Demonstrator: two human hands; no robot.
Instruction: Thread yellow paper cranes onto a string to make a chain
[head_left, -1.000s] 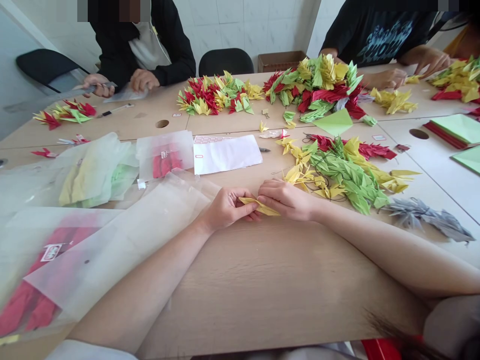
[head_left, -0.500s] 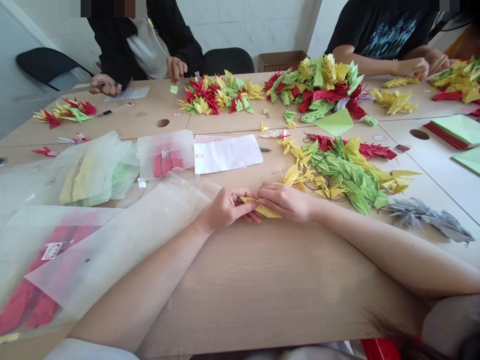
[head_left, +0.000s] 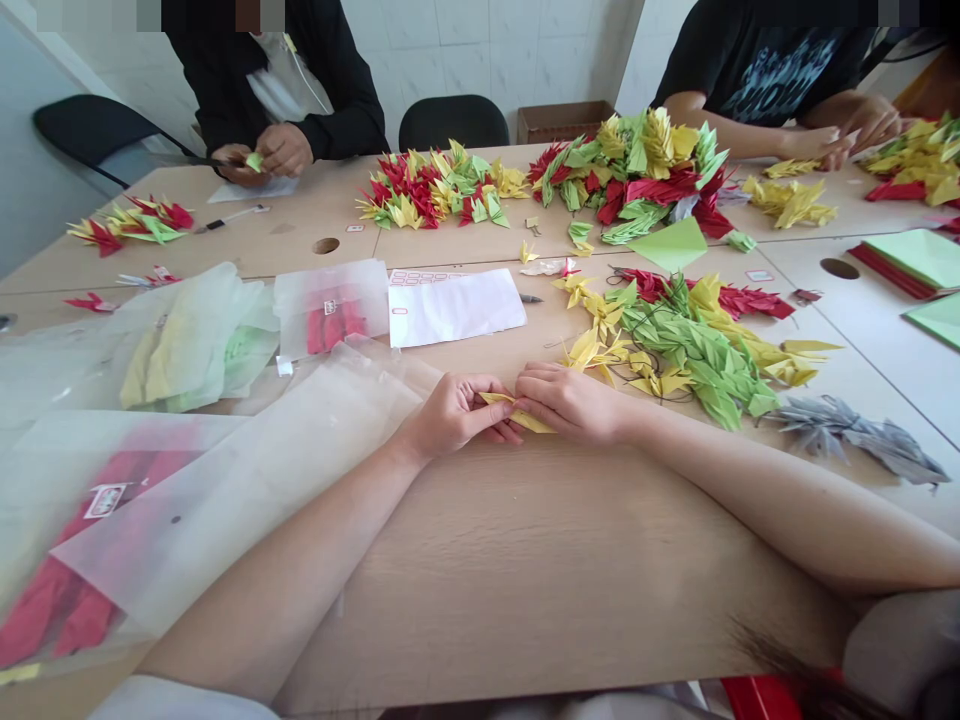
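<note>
Paper (head_left: 534,418), yellow and folded into a narrow, pointed shape, was held between the two hands near the centre of the frame, just over the desk (head_left: 555,560). The left hand (head_left: 459,412) was nearly closed, its thumb and fingers pinching the left part; the right hand (head_left: 571,400) was also nearly closed, gripping the other end and covering some of it. The thumb tips met close together.

Just beyond the right hand, at right of centre, lay yellow folded pieces (head_left: 596,350), with a green bundle (head_left: 694,350) beside them and a grey bundle (head_left: 862,435) farther right. Up and left of the hands was a white sheet (head_left: 457,308), a pen (head_left: 531,299) at its right edge. Translucent bags (head_left: 247,490) spread across the left side, some containing red, yellow or green pieces.

Farther out, red, green and yellow heaps (head_left: 630,175) stood at upper centre. At upper left, a person (head_left: 341,95) in black held something small and green; at upper right, another person's hands (head_left: 844,135) were near more yellow pieces.
</note>
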